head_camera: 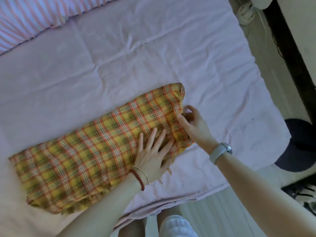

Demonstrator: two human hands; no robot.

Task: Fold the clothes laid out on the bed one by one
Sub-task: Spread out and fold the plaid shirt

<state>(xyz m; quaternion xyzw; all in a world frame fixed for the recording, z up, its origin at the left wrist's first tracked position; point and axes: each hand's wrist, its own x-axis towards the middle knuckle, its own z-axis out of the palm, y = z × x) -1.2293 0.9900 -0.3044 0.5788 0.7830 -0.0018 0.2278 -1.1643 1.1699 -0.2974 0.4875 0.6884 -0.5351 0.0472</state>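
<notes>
A yellow, orange and green plaid garment (89, 151) lies folded into a long strip across the pale pink bed sheet (119, 65), running from lower left to upper right. My left hand (152, 153) presses flat on the garment near its right end, fingers spread and straight. My right hand (191, 122) is at the garment's right edge, where thumb and fingers pinch the plaid cloth. A red bead bracelet and a thin bangle sit on my left wrist, a pale watch on my right.
A pink-and-white striped pillow (25, 19) lies at the top left of the bed. The bed's edge runs along the right and bottom. A dark rounded object (301, 144) sits on the floor at the right, beside a dark wooden frame (290, 53).
</notes>
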